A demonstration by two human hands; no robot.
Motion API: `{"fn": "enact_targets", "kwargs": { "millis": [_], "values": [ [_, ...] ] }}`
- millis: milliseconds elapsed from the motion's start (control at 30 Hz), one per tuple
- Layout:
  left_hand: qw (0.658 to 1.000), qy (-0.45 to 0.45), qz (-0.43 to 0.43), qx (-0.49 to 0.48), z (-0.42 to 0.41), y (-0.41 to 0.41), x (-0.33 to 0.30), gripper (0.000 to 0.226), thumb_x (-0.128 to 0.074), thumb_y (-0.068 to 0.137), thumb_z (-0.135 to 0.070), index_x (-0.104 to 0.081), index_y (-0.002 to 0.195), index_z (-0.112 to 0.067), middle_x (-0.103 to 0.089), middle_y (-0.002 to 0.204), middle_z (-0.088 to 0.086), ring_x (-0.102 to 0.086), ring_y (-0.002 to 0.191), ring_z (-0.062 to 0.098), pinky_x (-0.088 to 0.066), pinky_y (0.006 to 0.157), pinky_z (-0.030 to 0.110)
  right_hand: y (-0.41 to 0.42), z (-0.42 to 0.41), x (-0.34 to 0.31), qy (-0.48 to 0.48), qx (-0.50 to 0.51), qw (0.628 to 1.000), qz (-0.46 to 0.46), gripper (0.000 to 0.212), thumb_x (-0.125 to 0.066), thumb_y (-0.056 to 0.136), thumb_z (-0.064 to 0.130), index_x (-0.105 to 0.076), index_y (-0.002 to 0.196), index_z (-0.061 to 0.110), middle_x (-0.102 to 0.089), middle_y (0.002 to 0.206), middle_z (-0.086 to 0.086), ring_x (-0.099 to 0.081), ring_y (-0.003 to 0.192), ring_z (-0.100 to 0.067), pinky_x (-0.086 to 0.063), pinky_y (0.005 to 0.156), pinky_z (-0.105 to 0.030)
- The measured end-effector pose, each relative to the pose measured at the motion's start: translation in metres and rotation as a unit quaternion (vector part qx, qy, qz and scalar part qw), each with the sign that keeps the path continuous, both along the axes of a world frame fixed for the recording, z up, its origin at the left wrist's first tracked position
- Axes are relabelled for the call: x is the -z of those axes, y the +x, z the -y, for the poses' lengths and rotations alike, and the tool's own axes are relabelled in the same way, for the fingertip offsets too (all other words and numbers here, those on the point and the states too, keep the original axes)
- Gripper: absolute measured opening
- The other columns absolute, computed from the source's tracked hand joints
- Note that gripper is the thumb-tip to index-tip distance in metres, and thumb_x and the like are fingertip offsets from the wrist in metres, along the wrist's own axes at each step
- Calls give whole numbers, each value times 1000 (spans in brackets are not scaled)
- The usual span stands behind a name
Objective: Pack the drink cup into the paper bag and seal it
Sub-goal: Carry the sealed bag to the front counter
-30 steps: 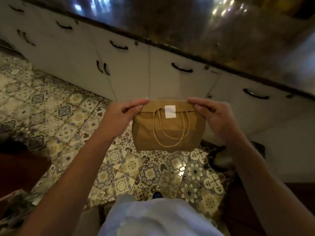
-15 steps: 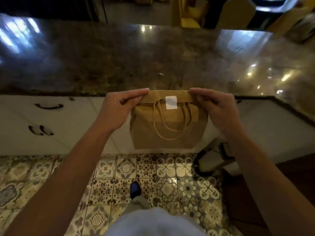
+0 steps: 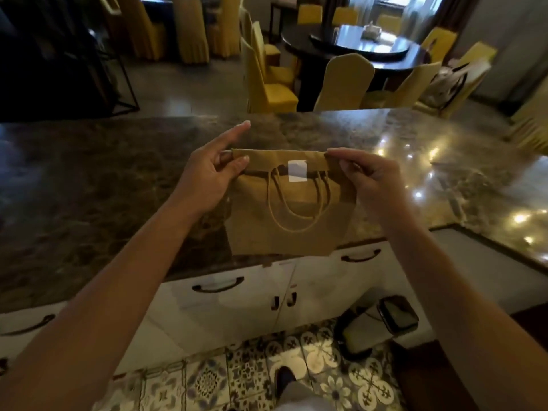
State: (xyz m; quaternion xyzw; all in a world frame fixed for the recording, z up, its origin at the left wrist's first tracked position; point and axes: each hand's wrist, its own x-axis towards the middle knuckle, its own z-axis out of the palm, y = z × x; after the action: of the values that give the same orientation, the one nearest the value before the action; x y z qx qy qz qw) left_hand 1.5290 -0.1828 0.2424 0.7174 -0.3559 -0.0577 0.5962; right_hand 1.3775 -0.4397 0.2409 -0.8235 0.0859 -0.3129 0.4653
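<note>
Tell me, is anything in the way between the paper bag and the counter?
Nothing visible. The paper bag hangs from the left hand and right hand over the dark marble counter, whose near stretch looks bare.

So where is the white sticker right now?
In the head view the white sticker sits centre frame on the folded top flap of the paper bag, midway between the left hand and right hand, above the dark counter.

Both bare forearms reach forward and converge. The left hand (image 3: 207,176) pinches with thumb and middle fingers, its index finger pointing straight out. The right hand (image 3: 367,179) pinches between thumb and curled fingers, palm turned inward.
</note>
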Motion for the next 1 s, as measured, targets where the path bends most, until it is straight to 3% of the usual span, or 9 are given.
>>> {"fn": "enact_targets", "kwargs": {
  "millis": [133, 233, 367, 500, 633, 900, 1000],
  "values": [
    [1000, -13, 1, -7, 34, 43, 1, 57, -62, 101, -12, -50, 147, -43, -56, 143, -22, -59, 129, -2, -52, 98, 15, 45, 31, -3, 21, -18, 1000, 11, 44, -63, 102, 19, -67, 128, 53, -78, 108, 18, -75, 100, -5, -62, 86, -29],
    [999, -15, 0, -32, 61, 68, 3, 57, -61, 101, -13, -49, 144, -50, -51, 131, -38, -55, 130, -6, -51, 99, 15, 78, 57, -6, 22, -35, 999, 17, 42, -62, 103, 18, -64, 129, 51, -76, 106, 25, -73, 97, 1, -60, 80, -18],
    [998, -12, 13, -59, 85, 91, 1, 57, -61, 102, -14, -47, 144, -50, -49, 144, -22, -56, 133, 2, -52, 102, 19, 115, 90, -1, -19, -31, 999, 13, 24, -61, 104, 21, -71, 125, 30, -75, 105, 11, -74, 98, -7, -62, 81, -27],
    [996, 5, 8, -83, 100, 113, 5, 55, -60, 102, -11, -47, 145, -42, -50, 153, -7, -56, 134, 8, -52, 104, 24, 151, 110, 8, -6, -66, 998, -13, 23, -60, 105, 17, -72, 125, 20, -75, 108, 0, -74, 99, -11, -62, 81, -29],
    [994, 13, -18, -110, 116, 134, 12, 55, -58, 102, -8, -46, 149, -35, -52, 154, 6, -59, 131, 9, -53, 104, 24, 184, 127, 14, 0, -85, 996, -24, 24, -60, 105, 17, -71, 127, 17, -74, 108, 8, -72, 99, -4, -59, 78, -21],
    [992, 27, -43, -117, 120, 154, 17, 53, -61, 101, -13, -49, 149, -33, -60, 143, 4, -64, 121, 3, -57, 92, 19, 205, 141, 23, 22, -116, 992, -34, 26, -61, 104, 15, -68, 129, 19, -74, 108, 12, -73, 100, -3, -59, 79, -19],
    [991, 23, -53, -122, 124, 156, 16, 50, -64, 100, -17, -52, 148, -28, -60, 139, 5, -64, 123, 13, -60, 91, 25, 211, 147, 23, 42, -114, 992, -44, 26, -64, 103, 17, -69, 128, 18, -76, 109, 8, -75, 101, -7, -62, 81, -24]
  ]
}}
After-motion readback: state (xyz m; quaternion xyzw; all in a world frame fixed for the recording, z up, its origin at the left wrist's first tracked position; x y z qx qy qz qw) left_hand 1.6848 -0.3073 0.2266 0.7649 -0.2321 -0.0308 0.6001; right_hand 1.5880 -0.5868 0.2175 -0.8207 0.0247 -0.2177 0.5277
